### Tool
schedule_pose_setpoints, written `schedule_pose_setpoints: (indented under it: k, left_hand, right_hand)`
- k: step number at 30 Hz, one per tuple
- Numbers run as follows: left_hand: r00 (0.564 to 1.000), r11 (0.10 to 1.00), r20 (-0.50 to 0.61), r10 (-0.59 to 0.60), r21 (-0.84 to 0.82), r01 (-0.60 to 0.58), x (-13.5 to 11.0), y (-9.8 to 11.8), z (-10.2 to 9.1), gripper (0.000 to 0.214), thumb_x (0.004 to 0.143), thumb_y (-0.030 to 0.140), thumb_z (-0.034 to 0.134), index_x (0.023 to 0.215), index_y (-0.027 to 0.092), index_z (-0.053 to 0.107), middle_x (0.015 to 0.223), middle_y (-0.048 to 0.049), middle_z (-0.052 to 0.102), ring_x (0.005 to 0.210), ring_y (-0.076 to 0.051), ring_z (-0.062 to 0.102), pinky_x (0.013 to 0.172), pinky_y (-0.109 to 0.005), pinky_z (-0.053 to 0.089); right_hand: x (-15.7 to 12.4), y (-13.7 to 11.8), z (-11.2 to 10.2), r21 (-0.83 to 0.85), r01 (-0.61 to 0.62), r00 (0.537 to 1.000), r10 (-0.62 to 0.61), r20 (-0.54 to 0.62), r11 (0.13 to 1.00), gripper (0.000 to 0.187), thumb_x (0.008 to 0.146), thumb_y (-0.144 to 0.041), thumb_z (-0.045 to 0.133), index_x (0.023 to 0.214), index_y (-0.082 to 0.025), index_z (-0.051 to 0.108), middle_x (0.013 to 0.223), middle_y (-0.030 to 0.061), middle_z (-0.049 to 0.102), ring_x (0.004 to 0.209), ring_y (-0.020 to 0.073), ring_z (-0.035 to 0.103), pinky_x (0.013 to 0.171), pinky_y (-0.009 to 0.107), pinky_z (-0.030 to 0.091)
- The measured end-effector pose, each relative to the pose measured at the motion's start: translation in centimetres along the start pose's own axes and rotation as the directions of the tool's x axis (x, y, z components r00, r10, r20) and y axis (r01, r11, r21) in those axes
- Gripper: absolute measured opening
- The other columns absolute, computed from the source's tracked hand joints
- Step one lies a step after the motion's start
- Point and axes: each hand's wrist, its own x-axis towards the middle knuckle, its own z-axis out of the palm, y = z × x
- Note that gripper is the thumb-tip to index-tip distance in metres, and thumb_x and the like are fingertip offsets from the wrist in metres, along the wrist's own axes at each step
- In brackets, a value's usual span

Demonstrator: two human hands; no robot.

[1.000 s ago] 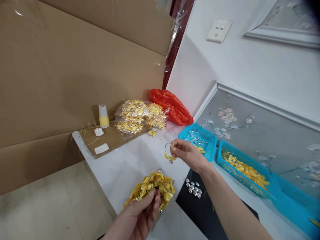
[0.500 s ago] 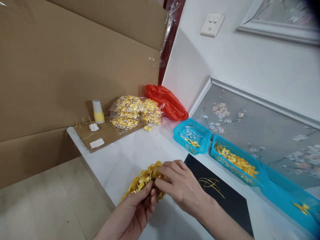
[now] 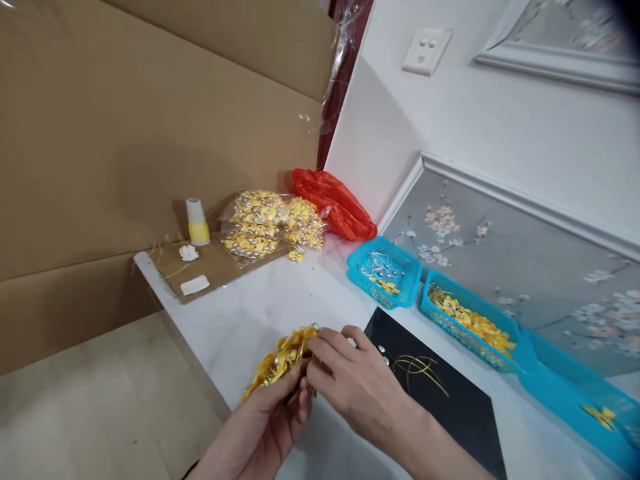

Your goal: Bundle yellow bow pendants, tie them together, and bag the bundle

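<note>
Standing on a brown cardboard sheet at the far left of the white bench, a grey-and-yellow cone has a white crumpled piece and a flat white block just nearer. To its right lies a clear bag packed with yellow flowers. On the near side, the left hand has its grip closed on a yellow bunch, which lies over the near part of the bench. A red plastic bag lies far back, beside the clear one. The right hand comes from the near right, fingertips drawn together at the bunch's right end; they hide what is between them, so I cannot tell what that grip holds. Past it, a small blue basket contains yellow petals. A black sheet, partly behind the right hand, carries gold strands and silver beads. Farther right are a longer blue basket of yellow pieces and another blue basket.
</note>
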Motion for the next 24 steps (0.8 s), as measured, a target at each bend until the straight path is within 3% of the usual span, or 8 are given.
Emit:
schedule_pose_setpoints:
  k: [7, 11, 14, 16, 19, 24]
  left_hand:
    - [1.0, 0.999, -0.016, 0.025, 0.02, -0.025, -0.2, -0.2, 0.1, 0.023, 0.077, 0.001, 0.06, 0.097, 0.012, 0.063, 0.086, -0.0066, 0.064, 0.057, -0.009, 0.06, 0.051, -0.021, 0.055]
    - [0.999, 0.999, -0.043, 0.021, 0.04, -0.019, -0.2, 0.0, 0.3, 0.015, 0.078, 0.0, 0.058, 0.089, 0.008, 0.064, 0.077, -0.0072, 0.062, 0.054, -0.009, 0.058, 0.048, -0.019, 0.053]
    - [0.998, 0.999, -0.055, 0.005, 0.035, -0.003, -0.1, 0.1, 0.2, 0.014, 0.079, -0.002, 0.055, 0.088, 0.004, 0.064, 0.078, -0.0108, 0.063, 0.058, -0.009, 0.061, 0.05, -0.017, 0.054]
    - [0.998, 1.0, -0.066, -0.001, 0.025, 0.003, 0.0, 0.1, 0.2, 0.016, 0.079, -0.002, 0.054, 0.091, 0.002, 0.064, 0.081, -0.0127, 0.063, 0.061, -0.01, 0.062, 0.052, -0.017, 0.055]
    - [0.996, 0.999, -0.085, 0.007, 0.047, -0.003, -0.1, 0.1, 0.2, 0.015, 0.079, -0.002, 0.055, 0.089, 0.003, 0.064, 0.08, -0.0126, 0.064, 0.06, -0.01, 0.062, 0.053, -0.018, 0.055]
    - [0.995, 0.996, -0.102, -0.001, 0.085, 0.01, -0.1, 0.0, 0.3, 0.014, 0.078, -0.001, 0.057, 0.09, 0.003, 0.064, 0.076, -0.0113, 0.064, 0.057, -0.01, 0.061, 0.051, -0.018, 0.055]
  right_hand:
    - [0.3, -0.7, -0.1, -0.004, -0.013, 1.0, 0.013, 0.016, 1.0, 0.01, 0.091, -0.019, 0.049, 0.091, -0.016, 0.058, 0.109, 0.0083, 0.057, 0.11, 0.024, 0.045, 0.082, 0.039, 0.041]
    - [0.1, -0.4, -0.5, 0.206, -0.071, 0.993, 0.089, -0.077, 0.976, 0.011, 0.091, -0.018, 0.048, 0.09, -0.02, 0.059, 0.105, 0.005, 0.06, 0.102, 0.0223, 0.051, 0.078, 0.037, 0.042]
    - [0.1, 0.1, -0.6, 0.487, -0.254, 0.918, 0.367, -0.151, 0.835, 0.012, 0.09, -0.016, 0.048, 0.094, -0.021, 0.058, 0.098, 0.0038, 0.062, 0.092, 0.0184, 0.055, 0.078, 0.033, 0.044]
    - [0.3, 0.2, -0.4, 0.575, -0.374, 0.845, 0.522, -0.111, 0.728, 0.013, 0.087, -0.015, 0.052, 0.098, -0.019, 0.058, 0.096, 0.0051, 0.062, 0.09, 0.0192, 0.056, 0.079, 0.033, 0.045]
    - [0.9, 0.2, 0.2, 0.583, -0.482, 0.804, 0.595, -0.001, 0.653, 0.016, 0.083, -0.015, 0.056, 0.098, -0.018, 0.058, 0.092, 0.0053, 0.061, 0.088, 0.0212, 0.056, 0.078, 0.035, 0.045]
    - [1.4, 0.3, 0.7, 0.649, -0.568, 0.73, 0.673, 0.115, 0.505, 0.014, 0.079, -0.012, 0.058, 0.091, -0.019, 0.061, 0.087, 0.0027, 0.057, 0.08, 0.0164, 0.056, 0.072, 0.029, 0.046]
